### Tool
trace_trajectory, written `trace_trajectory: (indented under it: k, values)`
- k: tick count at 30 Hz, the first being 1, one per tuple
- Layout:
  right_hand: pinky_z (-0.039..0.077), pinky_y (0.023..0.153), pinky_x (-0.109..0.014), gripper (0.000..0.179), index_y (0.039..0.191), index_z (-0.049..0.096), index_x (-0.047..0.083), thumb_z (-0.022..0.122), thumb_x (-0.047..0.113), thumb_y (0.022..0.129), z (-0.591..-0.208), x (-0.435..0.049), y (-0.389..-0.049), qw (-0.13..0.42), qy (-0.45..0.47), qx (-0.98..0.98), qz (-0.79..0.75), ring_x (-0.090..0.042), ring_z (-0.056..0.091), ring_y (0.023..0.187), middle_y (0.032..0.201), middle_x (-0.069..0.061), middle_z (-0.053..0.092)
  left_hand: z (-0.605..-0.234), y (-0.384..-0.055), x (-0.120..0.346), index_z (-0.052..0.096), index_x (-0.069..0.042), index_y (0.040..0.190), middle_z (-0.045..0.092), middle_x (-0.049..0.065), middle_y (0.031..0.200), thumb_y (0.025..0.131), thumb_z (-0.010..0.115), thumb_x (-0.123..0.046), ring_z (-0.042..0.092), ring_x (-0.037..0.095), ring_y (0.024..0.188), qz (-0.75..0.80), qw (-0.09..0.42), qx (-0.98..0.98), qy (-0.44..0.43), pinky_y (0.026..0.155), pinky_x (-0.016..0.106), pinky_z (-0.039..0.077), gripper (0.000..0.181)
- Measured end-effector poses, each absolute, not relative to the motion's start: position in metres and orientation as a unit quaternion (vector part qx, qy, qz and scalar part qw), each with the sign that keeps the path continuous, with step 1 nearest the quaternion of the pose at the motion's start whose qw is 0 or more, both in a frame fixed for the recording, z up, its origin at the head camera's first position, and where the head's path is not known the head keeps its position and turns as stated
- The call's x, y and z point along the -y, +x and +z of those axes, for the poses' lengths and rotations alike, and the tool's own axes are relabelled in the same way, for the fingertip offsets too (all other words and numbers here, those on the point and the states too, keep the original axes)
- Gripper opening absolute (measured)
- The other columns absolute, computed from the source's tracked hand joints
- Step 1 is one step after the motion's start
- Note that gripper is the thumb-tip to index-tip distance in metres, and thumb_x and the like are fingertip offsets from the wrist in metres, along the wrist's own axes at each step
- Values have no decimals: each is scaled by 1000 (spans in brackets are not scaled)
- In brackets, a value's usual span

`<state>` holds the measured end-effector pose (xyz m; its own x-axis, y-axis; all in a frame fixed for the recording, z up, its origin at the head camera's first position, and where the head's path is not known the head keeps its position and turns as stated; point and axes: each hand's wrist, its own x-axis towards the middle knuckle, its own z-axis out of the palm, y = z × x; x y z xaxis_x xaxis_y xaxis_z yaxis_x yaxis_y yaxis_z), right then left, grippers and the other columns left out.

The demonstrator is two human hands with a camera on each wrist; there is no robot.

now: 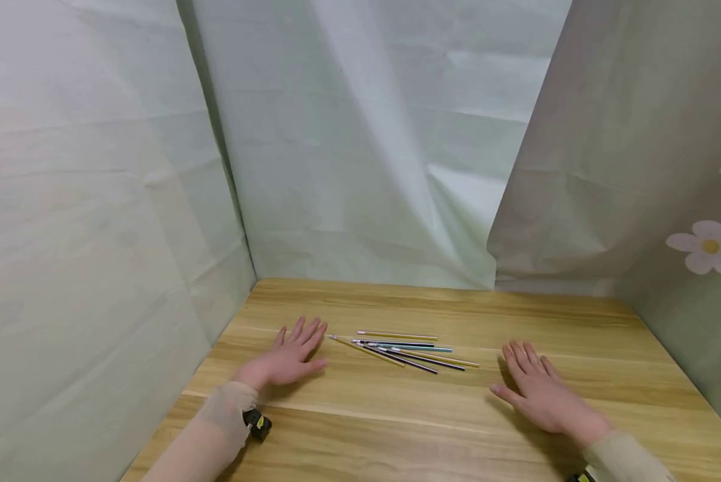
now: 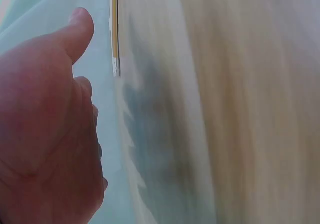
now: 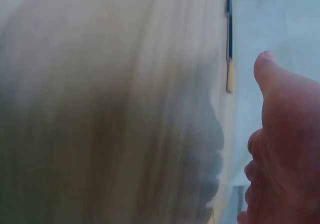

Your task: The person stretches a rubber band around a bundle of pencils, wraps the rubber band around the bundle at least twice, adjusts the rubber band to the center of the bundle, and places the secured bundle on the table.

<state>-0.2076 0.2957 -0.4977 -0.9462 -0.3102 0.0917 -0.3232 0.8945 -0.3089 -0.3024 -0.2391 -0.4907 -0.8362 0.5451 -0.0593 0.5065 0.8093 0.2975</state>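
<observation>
Several pencils lie in a loose, partly crossed pile on the wooden table, their white eraser ends mostly to the left. Among them are a yellow pencil (image 1: 399, 335) at the back, a teal pencil (image 1: 438, 349) and a dark pencil (image 1: 417, 364). Left of the pile, my left hand (image 1: 288, 358) is spread palm down, fingertips near one eraser end. My right hand (image 1: 541, 395) is to the right of the pile with straight fingers. Both wrist views show each palm (image 2: 47, 129) (image 3: 290, 139) apart from its shadow on the tabletop. Neither hand holds anything.
The wooden tabletop (image 1: 360, 428) reaches back to a pale fabric wall (image 1: 366, 167). More fabric stands along the left side (image 1: 95, 234) and the right side, where white flowers (image 1: 706, 246) are printed. A small black device (image 1: 256, 424) is strapped to my left wrist.
</observation>
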Motion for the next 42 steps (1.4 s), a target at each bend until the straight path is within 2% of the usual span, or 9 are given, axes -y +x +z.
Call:
trace_trajectory:
  k: [8, 14, 21, 25, 35, 42]
  values:
    - [14, 121, -72, 94, 163, 28, -8, 50, 64, 107, -497, -270, -213, 9, 175, 973, 150, -54, 12, 158, 172, -31, 17, -484, -307, 218, 12, -4, 170, 5, 22, 177, 111, 49, -55, -1, 49, 161, 122, 83, -953, 266, 121, 74, 2, 87]
    - [15, 121, -71, 100, 161, 26, -13, 47, 68, 107, -497, -252, -217, -27, 163, 975, 151, -55, 9, 158, 171, -34, 14, -499, -326, 214, 6, -4, 171, 2, 22, 177, 109, 49, -59, -5, 45, 162, 144, 91, -953, 250, 122, 71, -2, 93]
    - [17, 120, -72, 102, 160, 26, -17, 48, 67, 107, -499, -242, -218, -35, 149, 977, 146, -56, 10, 157, 169, -37, 16, -513, -345, 215, 3, -6, 171, 0, 17, 178, 107, 51, -61, -8, 40, 163, 122, 106, -963, 215, 124, 67, -1, 97]
    - [17, 120, -72, 104, 160, 25, -17, 47, 69, 106, -498, -240, -218, -37, 145, 978, 145, -57, 10, 157, 169, -38, 16, -519, -350, 217, 4, -7, 171, -3, 15, 178, 106, 48, -67, -10, 38, 163, 106, 122, -965, 206, 125, 66, -2, 99]
    - [17, 120, -72, 107, 157, 27, -20, 45, 72, 105, -501, -238, -219, -26, 138, 980, 137, -59, 11, 155, 167, -40, 17, -509, -339, 209, 8, -4, 171, -4, 17, 178, 106, 41, -72, -9, 39, 163, 86, 142, -964, 207, 125, 66, -2, 99]
    - [17, 121, -71, 107, 157, 28, -21, 45, 72, 105, -500, -236, -219, -31, 130, 983, 129, -60, 11, 155, 166, -41, 17, -522, -342, 205, 8, -11, 172, -4, 11, 179, 103, 39, -78, -10, 34, 163, 70, 143, -964, 213, 125, 66, -1, 100]
